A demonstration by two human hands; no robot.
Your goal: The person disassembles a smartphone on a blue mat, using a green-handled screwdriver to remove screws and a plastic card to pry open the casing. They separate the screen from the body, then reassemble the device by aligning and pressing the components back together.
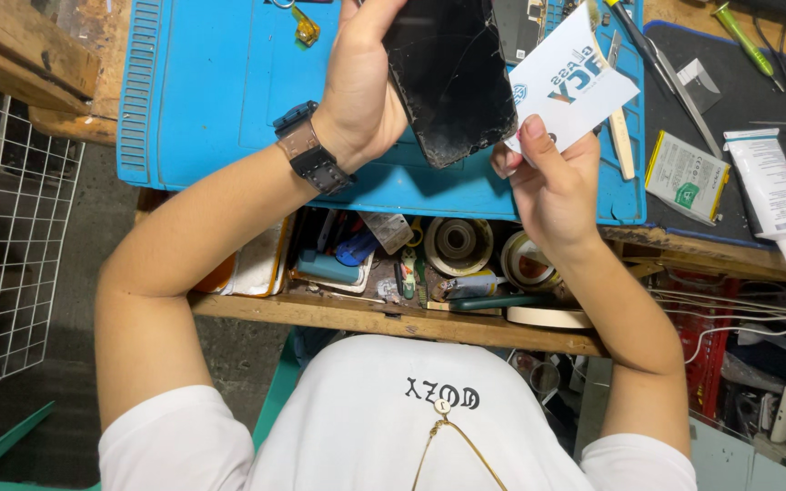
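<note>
Your left hand (361,86) grips a cracked black glass phone screen (448,73), top centre; right hand (548,182) pinches a white printed card (570,82); white tube (769,191) far right; blue rubber work mat (193,100) on a wooden bench (384,320).

Bright, even light fell from overhead onto my bench (184,136), and the blue mat there looked vivid and evenly lit. The cracked black screen (448,77) carried a faint sheen, no hard glare. Soft shadows sat under my forearms and inside the open drawer (384,314). The floor to my left was dimmer. Focus held sharp; the frame edges bowed slightly.
</note>
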